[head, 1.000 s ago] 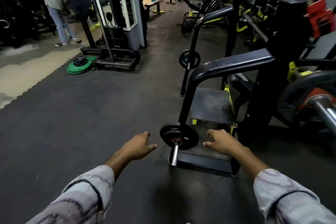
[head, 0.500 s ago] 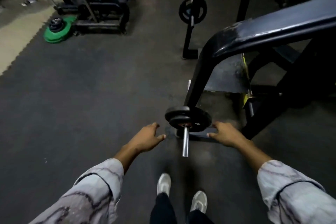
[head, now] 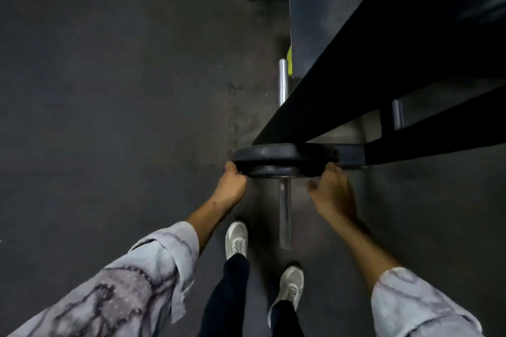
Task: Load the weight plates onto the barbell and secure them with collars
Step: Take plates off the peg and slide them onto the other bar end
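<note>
**Black plates gripped from both sides on a steel peg**

Black rubber-coated weight plates (head: 284, 160) are sitting stacked edge-on in the head view, threaded on a chrome bar (head: 284, 216) that is pointing back toward the person's feet. The left hand (head: 231, 186) is reaching forward with the arm nearly straight, its fingers curling around the left rim of the nearer plate and closing on it. The right hand (head: 330, 191) is reaching in the same way from the other side, fingers wrapping the right rim while the thumb is standing away from the plate. Both hands are gripping the plates, which are lying directly between them, ahead of the knuckles. Two plates are showing, a wider one behind and a slightly smaller one in front, both matte and dull. The bar's bare end is jutting out past the plates between the two forearms, and another stretch of it is showing beyond the plates, beside a black machine frame (head: 383, 68) that is slanting overhead on the right. Pale patterned sleeves (head: 137, 287) are covering both arms above the wrists. White shoes (head: 236, 239) are standing on the dark rubber floor (head: 109, 90) just below the bar's tip.
</note>
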